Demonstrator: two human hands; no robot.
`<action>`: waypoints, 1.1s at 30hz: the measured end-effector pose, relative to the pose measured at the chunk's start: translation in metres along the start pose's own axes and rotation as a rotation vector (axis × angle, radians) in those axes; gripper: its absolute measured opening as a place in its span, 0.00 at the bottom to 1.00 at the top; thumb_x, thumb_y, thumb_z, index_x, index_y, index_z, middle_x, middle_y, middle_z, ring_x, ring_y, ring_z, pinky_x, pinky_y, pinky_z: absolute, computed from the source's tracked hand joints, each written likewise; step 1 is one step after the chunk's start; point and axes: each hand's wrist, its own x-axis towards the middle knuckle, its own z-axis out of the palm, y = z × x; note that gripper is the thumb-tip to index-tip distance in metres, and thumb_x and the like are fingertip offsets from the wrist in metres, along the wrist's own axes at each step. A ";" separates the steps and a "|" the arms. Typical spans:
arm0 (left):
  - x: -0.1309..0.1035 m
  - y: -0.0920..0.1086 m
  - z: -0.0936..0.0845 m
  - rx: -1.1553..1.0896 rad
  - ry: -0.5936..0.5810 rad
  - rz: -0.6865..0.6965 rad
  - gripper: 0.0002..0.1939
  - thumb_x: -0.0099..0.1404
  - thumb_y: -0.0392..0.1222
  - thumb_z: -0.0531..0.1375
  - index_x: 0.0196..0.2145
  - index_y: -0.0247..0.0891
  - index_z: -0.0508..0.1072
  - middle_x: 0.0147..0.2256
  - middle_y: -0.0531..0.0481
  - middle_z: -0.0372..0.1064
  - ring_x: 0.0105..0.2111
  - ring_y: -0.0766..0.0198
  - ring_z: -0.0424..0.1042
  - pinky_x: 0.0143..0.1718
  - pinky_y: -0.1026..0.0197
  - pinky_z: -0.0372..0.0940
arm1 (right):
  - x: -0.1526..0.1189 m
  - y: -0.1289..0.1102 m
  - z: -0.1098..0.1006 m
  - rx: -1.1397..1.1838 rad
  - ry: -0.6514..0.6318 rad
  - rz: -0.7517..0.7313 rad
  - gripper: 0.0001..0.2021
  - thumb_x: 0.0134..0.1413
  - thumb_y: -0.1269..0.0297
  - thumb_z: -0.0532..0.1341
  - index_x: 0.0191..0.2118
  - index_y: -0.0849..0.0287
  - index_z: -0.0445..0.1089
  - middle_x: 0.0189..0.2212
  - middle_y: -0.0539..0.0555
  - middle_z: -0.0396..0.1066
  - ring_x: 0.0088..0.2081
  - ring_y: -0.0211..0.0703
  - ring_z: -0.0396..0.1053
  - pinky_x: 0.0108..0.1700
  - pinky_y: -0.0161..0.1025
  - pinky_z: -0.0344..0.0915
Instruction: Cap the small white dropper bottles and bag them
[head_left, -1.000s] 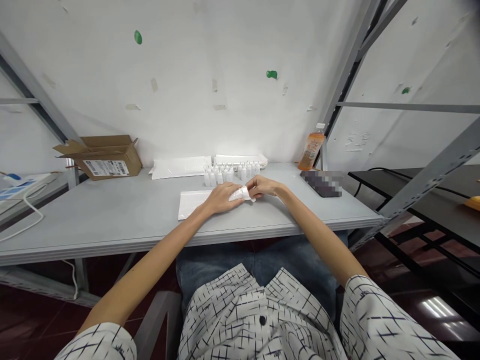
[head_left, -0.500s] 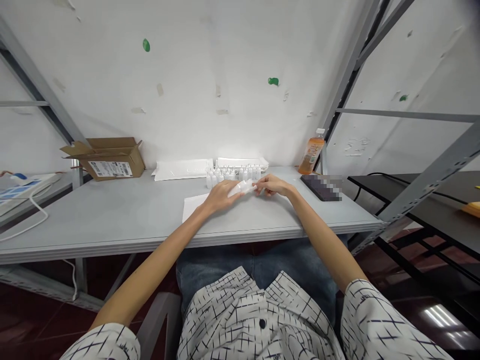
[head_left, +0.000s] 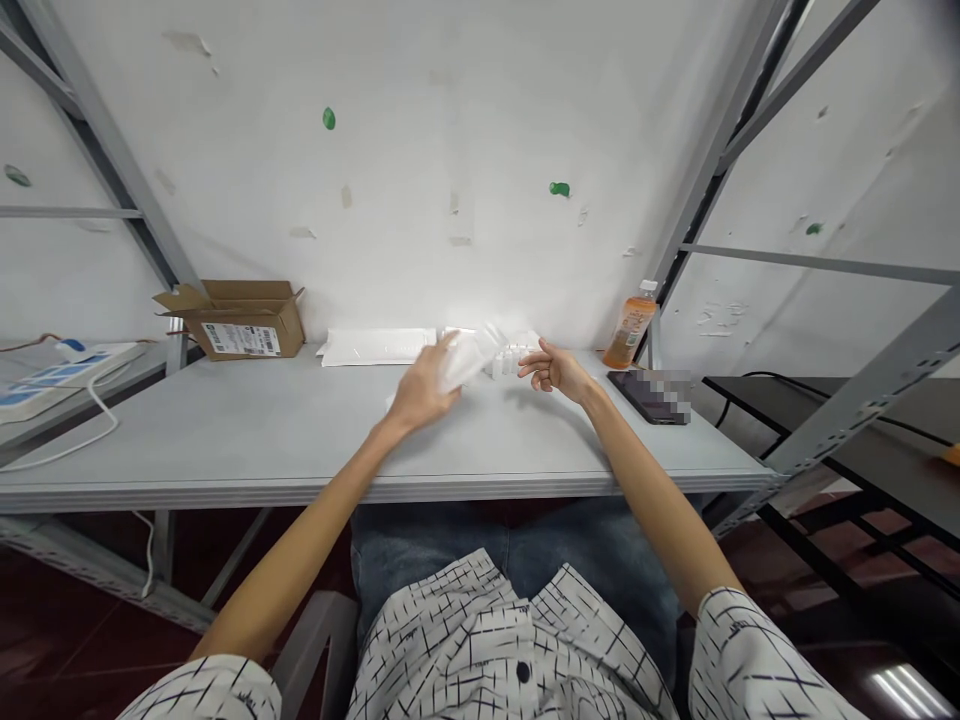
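Note:
My left hand (head_left: 426, 388) is closed round a pale, translucent piece that looks like a plastic bag (head_left: 471, 358), blurred by motion and raised above the table. To the right, my right hand (head_left: 553, 372) hovers over the table with its fingers apart and nothing in them. Between the two hands, small white bottles (head_left: 507, 362) stand near the back of the table; the bag hides part of their group. Behind the left hand lies a flat white packet (head_left: 379, 346) along the wall, and a second one is mostly covered.
An open cardboard box (head_left: 244, 325) sits at the back left. At the back right stand an orange drink bottle (head_left: 631, 328) and, in front of it, a dark phone-like slab (head_left: 646, 396). Metal shelf posts (head_left: 694, 215) rise at the grey table's (head_left: 255, 430) ends. A power strip (head_left: 67, 375) lies far left.
My hands have come apart; the right has let go of the translucent piece and spread its fingers. The left has lifted it. The white sheet under the left hand is now mostly out of sight.

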 end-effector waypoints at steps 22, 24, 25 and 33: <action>0.043 -0.161 -0.012 0.686 -0.173 -0.440 0.29 0.67 0.45 0.50 0.65 0.46 0.56 0.67 0.36 0.40 0.66 0.37 0.41 0.59 0.29 0.37 | -0.011 0.006 0.009 -0.377 0.018 0.002 0.29 0.51 0.38 0.60 0.31 0.66 0.74 0.33 0.64 0.77 0.23 0.38 0.71 0.18 0.31 0.59; 0.034 -0.169 -0.004 0.679 -0.233 -0.439 0.29 0.67 0.48 0.48 0.65 0.43 0.57 0.67 0.34 0.42 0.66 0.35 0.39 0.59 0.27 0.35 | -0.013 0.007 0.007 -0.402 0.025 -0.006 0.28 0.51 0.39 0.61 0.31 0.66 0.74 0.33 0.64 0.77 0.23 0.38 0.71 0.19 0.31 0.60; 0.032 -0.172 -0.003 0.672 -0.249 -0.427 0.30 0.67 0.51 0.48 0.65 0.42 0.57 0.67 0.34 0.43 0.66 0.35 0.38 0.59 0.27 0.35 | -0.013 0.008 0.006 -0.412 0.037 -0.021 0.27 0.51 0.39 0.61 0.31 0.66 0.74 0.33 0.64 0.77 0.23 0.38 0.71 0.19 0.31 0.60; 0.030 -0.179 -0.016 0.696 -0.216 -0.347 0.40 0.62 0.61 0.51 0.67 0.40 0.50 0.69 0.34 0.35 0.67 0.36 0.33 0.60 0.28 0.30 | 0.031 0.015 -0.025 -1.039 0.541 -0.215 0.13 0.60 0.65 0.54 0.44 0.62 0.72 0.41 0.58 0.76 0.36 0.44 0.74 0.34 0.37 0.68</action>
